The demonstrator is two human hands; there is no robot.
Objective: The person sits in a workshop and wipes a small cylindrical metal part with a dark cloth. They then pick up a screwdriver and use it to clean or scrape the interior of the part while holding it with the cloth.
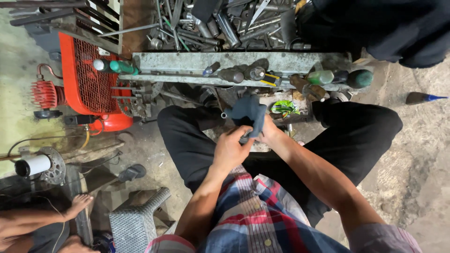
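Both hands meet between my knees over a dark blue-grey rag (248, 112). A small metal tube (224, 115) pokes out of the rag on its left side. My left hand (231, 149) grips the lower part of the bundle from the left. My right hand (268, 132) is mostly hidden behind the rag and holds it from the right. What else the rag wraps is hidden. I sit with black trousers and a plaid shirt.
A metal shelf (187, 63) ahead carries screwdrivers and sockets, with a heap of tools (220, 23) behind. An orange compressor (89, 79) stands at left. A grey stool (136, 220) and another person's foot (77, 205) are at lower left. A dark cloth (389, 28) lies upper right.
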